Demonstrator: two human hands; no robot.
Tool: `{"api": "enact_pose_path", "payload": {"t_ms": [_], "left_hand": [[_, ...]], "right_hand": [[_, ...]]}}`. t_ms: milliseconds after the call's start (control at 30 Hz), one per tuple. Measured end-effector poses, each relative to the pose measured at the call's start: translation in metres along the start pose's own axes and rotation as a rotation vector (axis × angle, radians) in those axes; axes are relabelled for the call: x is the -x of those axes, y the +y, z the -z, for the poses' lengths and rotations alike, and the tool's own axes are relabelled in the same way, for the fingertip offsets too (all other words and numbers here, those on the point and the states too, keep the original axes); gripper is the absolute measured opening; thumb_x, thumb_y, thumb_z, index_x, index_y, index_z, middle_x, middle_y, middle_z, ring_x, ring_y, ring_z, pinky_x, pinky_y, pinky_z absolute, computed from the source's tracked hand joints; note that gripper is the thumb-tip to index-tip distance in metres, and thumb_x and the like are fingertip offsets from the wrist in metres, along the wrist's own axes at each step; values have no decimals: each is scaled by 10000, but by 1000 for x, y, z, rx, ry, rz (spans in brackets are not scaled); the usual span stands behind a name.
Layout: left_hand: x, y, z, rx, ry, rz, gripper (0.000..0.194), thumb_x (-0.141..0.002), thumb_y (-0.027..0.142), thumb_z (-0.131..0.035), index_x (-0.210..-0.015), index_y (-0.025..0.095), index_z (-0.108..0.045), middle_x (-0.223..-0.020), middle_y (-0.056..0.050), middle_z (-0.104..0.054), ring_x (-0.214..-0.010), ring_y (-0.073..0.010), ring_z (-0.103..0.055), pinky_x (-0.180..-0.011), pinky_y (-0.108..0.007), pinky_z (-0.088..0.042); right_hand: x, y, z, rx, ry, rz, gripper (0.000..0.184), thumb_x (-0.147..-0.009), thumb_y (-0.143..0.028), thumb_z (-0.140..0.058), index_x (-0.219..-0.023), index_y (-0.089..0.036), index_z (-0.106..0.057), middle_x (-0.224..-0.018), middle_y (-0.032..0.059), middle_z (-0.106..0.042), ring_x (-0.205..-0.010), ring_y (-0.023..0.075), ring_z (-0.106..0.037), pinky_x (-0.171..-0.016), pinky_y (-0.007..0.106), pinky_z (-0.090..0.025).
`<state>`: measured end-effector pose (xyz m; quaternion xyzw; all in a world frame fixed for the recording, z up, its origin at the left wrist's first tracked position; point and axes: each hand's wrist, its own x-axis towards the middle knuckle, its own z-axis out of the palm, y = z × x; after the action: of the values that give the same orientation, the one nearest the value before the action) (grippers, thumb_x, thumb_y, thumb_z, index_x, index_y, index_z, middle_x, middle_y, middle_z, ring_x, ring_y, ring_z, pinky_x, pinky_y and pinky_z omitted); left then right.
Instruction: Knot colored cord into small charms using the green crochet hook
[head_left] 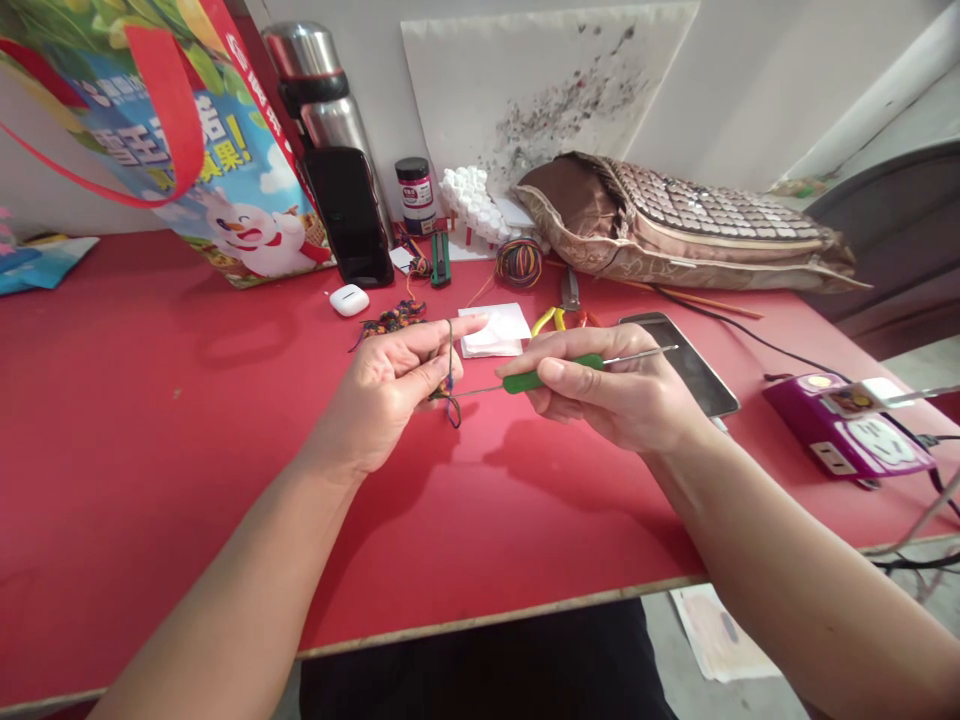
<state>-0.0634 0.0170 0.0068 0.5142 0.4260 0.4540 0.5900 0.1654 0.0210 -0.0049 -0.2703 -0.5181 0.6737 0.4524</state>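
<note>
I find the grip of my left hand (394,375) closed, thumb against fingers, on a small dark multicoloured yarn loop (454,412), with a thin dark yarn strand (450,345) running up over the index finger. The grip of my right hand (626,390) is closed on a slim metal hook tool with a green handle (520,383), held roughly level above the red desk (420,540). The tool's left end meets the yarn; I cannot tell whether it passes through. A round multicoloured yarn ball (519,263) rests beyond white paper squares (493,332).
</note>
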Motion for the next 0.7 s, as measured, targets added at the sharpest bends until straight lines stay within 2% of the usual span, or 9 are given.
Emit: {"api": "enact_pose_path", "payload": {"t_ms": [200, 500, 700], "left_hand": [[1, -4, -13, 201, -19, -11, 347, -778, 293, -930, -1117, 224, -902, -668, 23, -504, -610, -101, -351, -497, -215, -302], [8, -7, -37, 367, 284, -12, 442, -854, 89, -759, -1248, 274, -836, -784, 35, -549, -681, -99, -494, -633, -195, -510], [11, -14, -41, 312, 237, -41, 432, -870, 148, -772, -1270, 301, -821, -830, 27, -637, -714, -119, -578, -679, -245, -538]], "right_hand": [[-4, 4, -3, -145, 9, -39, 229, -806, -392, -982, -881, -185, -919, -552, 5, -618, -504, 87, -447, -486, 259, -342], [-4, 20, -21, -254, 121, 32, 202, -870, -402, -894, -937, -212, -900, -704, 4, -690, -523, 67, -379, -530, 285, -408], [-4, 28, -27, -276, 103, 21, 210, -917, -407, -824, -952, -208, -880, -707, -8, -658, -521, 68, -312, -528, 282, -412]]}}
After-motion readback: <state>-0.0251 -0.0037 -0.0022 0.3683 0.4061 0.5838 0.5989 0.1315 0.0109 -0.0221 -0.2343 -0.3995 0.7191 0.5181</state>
